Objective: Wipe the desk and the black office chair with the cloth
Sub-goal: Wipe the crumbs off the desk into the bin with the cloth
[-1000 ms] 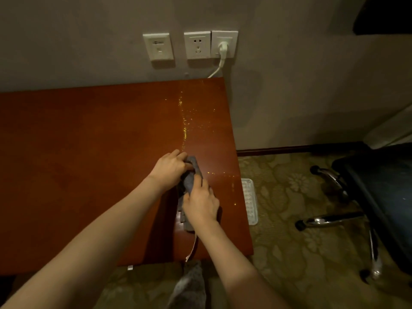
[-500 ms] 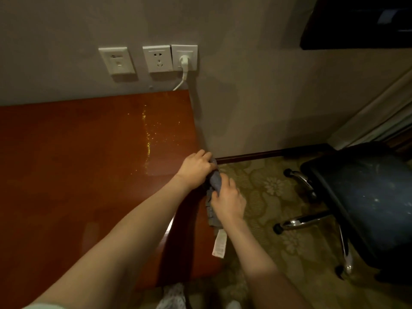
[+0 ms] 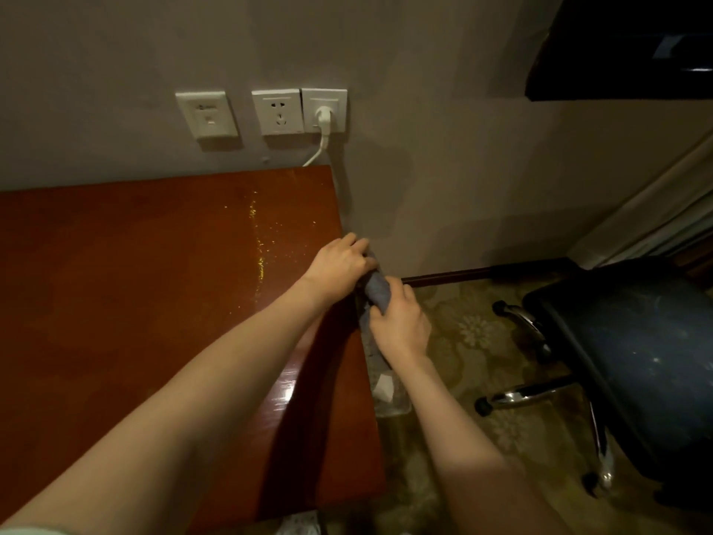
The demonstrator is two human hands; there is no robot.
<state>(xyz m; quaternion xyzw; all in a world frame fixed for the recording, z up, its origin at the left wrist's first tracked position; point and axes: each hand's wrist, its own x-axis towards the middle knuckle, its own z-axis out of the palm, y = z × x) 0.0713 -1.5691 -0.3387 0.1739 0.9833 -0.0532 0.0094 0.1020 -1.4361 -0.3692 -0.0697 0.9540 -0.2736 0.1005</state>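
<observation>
A grey-blue cloth (image 3: 377, 288) is bunched between both hands just past the right edge of the red-brown desk (image 3: 135, 303). My left hand (image 3: 339, 264) grips its upper end, my right hand (image 3: 401, 326) grips it lower down, and a strip with a white label hangs below. A line of shiny specks (image 3: 257, 241) runs across the desktop left of the hands. The black office chair (image 3: 636, 364) stands at the right on the carpet, its seat dotted with pale specks.
Three white wall plates (image 3: 262, 113) sit above the desk, the right one with a plug and white cable. A clear plastic tray (image 3: 393, 403) lies on the patterned carpet by the desk's side. A dark object (image 3: 625, 44) juts in at the top right. Chrome chair legs (image 3: 532, 391) spread over the floor.
Both hands have carried the cloth from the desktop rightwards to beyond the desk's right edge. The view has turned right, bringing more of the chair in.
</observation>
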